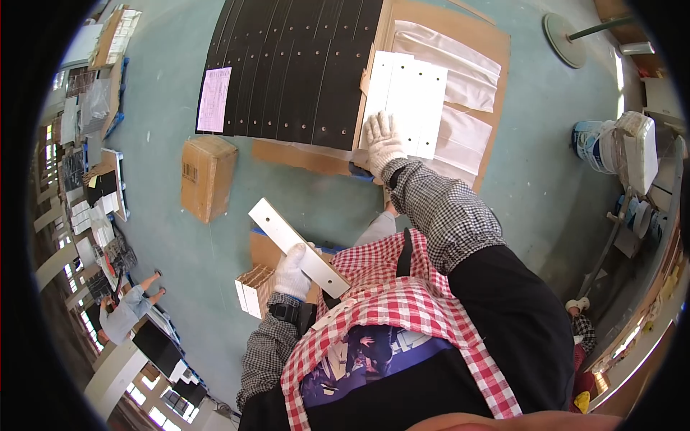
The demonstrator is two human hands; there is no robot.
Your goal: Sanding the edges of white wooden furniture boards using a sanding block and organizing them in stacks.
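Observation:
My gloved left hand (291, 273) grips a narrow white board (277, 223) with a few drilled holes, held at a slant before my checked apron. Ahead and to the right, my gloved right hand (385, 141) lies flat with its fingers spread on several white drilled panels (417, 93) set side by side. Those panels rest on white wrapping sheets (463, 65) over cardboard (501, 79). Left of them is a broad layer of black drilled panels (302, 65), with a pink paper sheet (214, 100) on its left edge.
A taped carton (207, 176) sits on the floor at left. Close to my left forearm is a stack of white-edged boards (251, 297). Buckets (595, 147) and a round-based stand (563, 39) are at right. Another person (129, 309) is at far left, a second (583, 329) at lower right.

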